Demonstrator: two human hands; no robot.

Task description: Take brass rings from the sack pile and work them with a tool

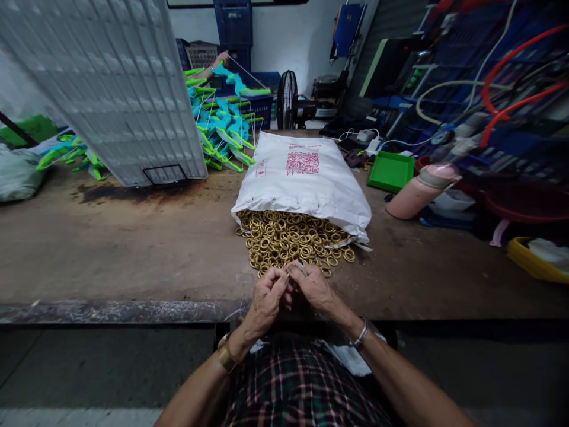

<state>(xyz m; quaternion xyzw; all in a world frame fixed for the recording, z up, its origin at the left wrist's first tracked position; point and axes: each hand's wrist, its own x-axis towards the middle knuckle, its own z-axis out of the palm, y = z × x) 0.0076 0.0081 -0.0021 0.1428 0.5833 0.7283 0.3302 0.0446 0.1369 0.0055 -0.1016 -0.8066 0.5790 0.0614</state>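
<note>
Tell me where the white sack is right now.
In the head view, the white sack lies on the table near the middle, just beyond the golden rings at its open mouth and left of the green tray.

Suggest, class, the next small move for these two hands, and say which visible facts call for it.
I would hold the left hand steady and ease the right hand slightly away, perhaps, to check the work: their fingertips meet beside the rings, and a small grey piece shows at the right hand, but what they pinch is hidden.
</note>
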